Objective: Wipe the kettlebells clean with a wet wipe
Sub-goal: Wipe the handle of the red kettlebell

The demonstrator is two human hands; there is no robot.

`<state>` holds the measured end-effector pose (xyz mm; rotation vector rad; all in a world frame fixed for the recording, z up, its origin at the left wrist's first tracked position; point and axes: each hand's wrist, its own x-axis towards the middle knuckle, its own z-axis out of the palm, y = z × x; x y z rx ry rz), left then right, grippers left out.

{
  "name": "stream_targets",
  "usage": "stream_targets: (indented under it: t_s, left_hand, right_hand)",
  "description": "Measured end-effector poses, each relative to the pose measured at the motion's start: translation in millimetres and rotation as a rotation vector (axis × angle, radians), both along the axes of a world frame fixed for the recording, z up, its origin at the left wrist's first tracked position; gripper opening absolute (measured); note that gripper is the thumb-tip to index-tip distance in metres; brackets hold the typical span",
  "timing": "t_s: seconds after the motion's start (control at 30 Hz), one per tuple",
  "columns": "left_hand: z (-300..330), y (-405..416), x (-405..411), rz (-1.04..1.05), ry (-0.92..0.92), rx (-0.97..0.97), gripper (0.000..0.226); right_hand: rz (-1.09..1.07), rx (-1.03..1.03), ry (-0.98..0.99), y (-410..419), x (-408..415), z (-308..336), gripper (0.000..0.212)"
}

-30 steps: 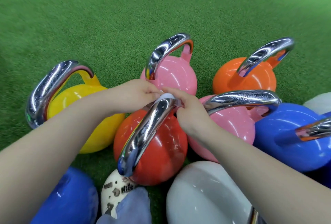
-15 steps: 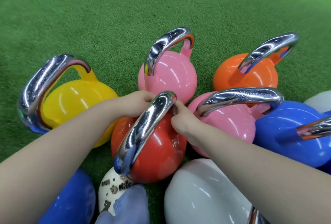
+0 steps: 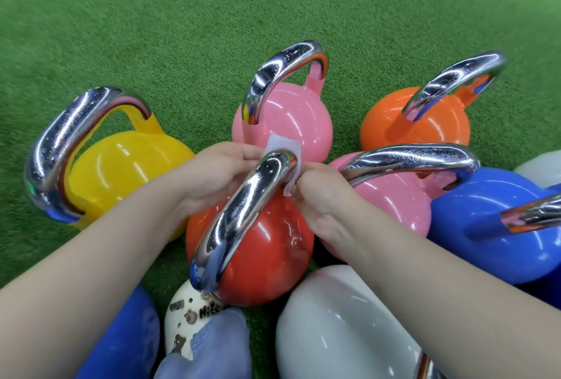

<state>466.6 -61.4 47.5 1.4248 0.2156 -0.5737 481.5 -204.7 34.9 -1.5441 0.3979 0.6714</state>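
A red kettlebell (image 3: 261,245) with a chrome handle (image 3: 239,214) stands in the middle of a cluster on green turf. A white wet wipe (image 3: 280,146) is draped over the far end of that handle. My left hand (image 3: 218,172) pinches the wipe on the left side of the handle. My right hand (image 3: 315,196) pinches its other end on the right side. The part of the wipe behind the handle is hidden.
Around it stand a yellow kettlebell (image 3: 121,172), two pink ones (image 3: 288,117) (image 3: 394,193), an orange one (image 3: 416,123), blue ones (image 3: 485,227) (image 3: 121,345) and a white one (image 3: 340,327). A white shoe (image 3: 188,318) and trouser leg (image 3: 212,348) show below. Open turf (image 3: 212,14) lies beyond.
The wipe, hidden behind the handle half a second ago, now shows over the handle's far end. Both hands have risen slightly beside the handle.
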Motion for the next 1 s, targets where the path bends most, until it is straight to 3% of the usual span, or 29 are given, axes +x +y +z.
stream_targets:
  t_s: [0.07,0.2,0.3,0.37,0.43,0.5,0.6,0.7,0.8,0.87,0.93,1.0]
  left_hand:
    - [6,1,2,0.019,-0.019,-0.066,0.029]
    - [20,4,1,-0.072,-0.153,0.080,0.028]
    - [34,7,-7,-0.105,-0.251,0.141,0.028]
    - [40,11,-13,-0.087,-0.301,0.212,0.047]
    - [42,16,-19,-0.066,-0.304,0.340,0.046]
    - [40,20,-25,0.041,-0.290,0.426,0.044]
    - [42,24,-30,0.361,-0.363,0.492,0.037]
    - [58,21,-36,0.315,-0.479,0.595,0.023]
    - [63,4,-40,-0.044,-0.455,0.823,0.040]
    - [62,-7,-38,-0.164,-0.480,0.962,0.057]
    - [55,-12,-31,-0.180,-0.471,0.952,0.047]
    - [48,-7,-21,-0.203,-0.380,0.844,0.035]
  right_hand:
    - [-0.060,0.076,0.025,-1,1,8,0.037]
    - [0.074,0.249,-0.084,-12,-7,24,0.042]
    - [0.225,0.027,-0.297,-16,-17,24,0.050]
    - [0.302,-0.153,-0.436,-15,-24,26,0.067]
    - [0.342,-0.262,-0.567,-15,-33,29,0.072]
    - [0.385,-0.323,-0.635,-19,-42,39,0.074]
    - [0.461,-0.373,-0.667,-19,-53,52,0.072]
    - [0.491,-0.387,-0.643,-15,-62,57,0.065]
    - [0.377,-0.327,-0.583,-9,-70,60,0.057]
    - [0.210,-0.050,-0.356,-5,-68,64,0.055]
    - [0.082,0.277,-0.115,-3,-61,65,0.050]
    - [-0.027,0.425,0.023,-2,-53,62,0.039]
